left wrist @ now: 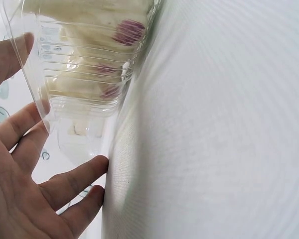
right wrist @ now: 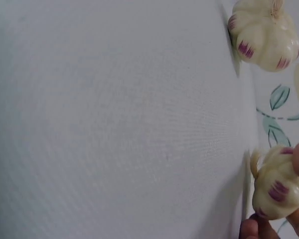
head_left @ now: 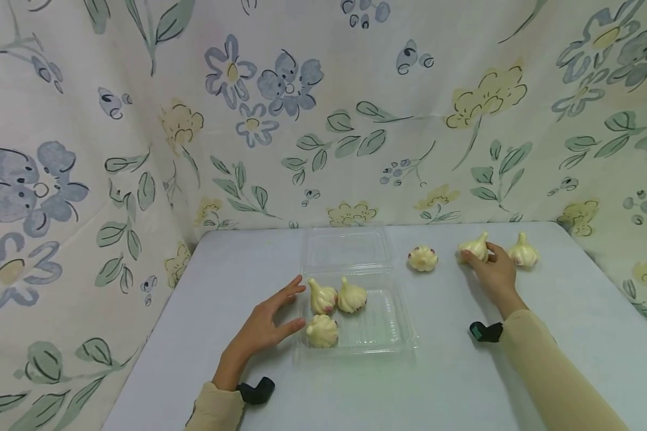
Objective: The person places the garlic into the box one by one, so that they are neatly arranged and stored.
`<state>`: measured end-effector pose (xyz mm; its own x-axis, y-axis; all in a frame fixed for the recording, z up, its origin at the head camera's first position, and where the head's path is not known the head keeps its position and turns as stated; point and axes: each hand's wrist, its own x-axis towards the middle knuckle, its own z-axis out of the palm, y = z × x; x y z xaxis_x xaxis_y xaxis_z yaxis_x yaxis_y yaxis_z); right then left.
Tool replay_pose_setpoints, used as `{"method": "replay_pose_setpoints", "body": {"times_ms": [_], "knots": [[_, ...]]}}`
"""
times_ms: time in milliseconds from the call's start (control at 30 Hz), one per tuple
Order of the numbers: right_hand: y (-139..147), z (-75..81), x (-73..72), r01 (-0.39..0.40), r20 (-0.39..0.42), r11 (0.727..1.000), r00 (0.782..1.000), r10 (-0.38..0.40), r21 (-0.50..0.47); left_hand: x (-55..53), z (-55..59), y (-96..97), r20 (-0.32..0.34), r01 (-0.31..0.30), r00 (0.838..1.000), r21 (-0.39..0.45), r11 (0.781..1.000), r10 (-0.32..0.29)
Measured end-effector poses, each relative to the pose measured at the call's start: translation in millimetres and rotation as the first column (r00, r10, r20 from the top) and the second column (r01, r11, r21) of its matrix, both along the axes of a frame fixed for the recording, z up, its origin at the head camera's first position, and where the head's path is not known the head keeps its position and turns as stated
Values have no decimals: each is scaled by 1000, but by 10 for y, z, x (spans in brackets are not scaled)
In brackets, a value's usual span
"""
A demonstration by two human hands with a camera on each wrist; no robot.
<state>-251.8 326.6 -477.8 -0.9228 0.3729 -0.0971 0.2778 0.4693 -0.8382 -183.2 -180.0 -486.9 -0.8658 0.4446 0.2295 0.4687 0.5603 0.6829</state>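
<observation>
My right hand (head_left: 496,274) pinches a garlic bulb (head_left: 473,246) between thumb and fingers near the table's far edge. In the right wrist view that garlic bulb (right wrist: 279,184) shows purple streaks, with fingers beneath it. My left hand (head_left: 272,320) is at the left side of a clear plastic clamshell box (head_left: 380,314), fingers spread and thumb apart. Seen from the left wrist, some fingertips (left wrist: 27,42) meet the box's rim, while lower ones rest against the table. Inside the box's left half sit three garlic bulbs (head_left: 322,330).
One garlic bulb (head_left: 423,258) lies left of my right hand, and another (head_left: 523,251) stands just to its right. The box's open lid (head_left: 346,248) lies back towards a floral curtain (head_left: 356,120). A white cloth covers the table (head_left: 453,383).
</observation>
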Motion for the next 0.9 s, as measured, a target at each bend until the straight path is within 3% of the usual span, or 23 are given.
{"method": "replay_pose_setpoints", "body": {"times_ms": [600,900], "knots": [[-28,0,77,-105,-18,991,994,104,-86,-4,-6,-19,5,3,1000,1,1000,-3],[-69,45,112,-116,-19,988,993,114,-98,-8,-5,-12,7,-2,1000,0,1000,2]]}}
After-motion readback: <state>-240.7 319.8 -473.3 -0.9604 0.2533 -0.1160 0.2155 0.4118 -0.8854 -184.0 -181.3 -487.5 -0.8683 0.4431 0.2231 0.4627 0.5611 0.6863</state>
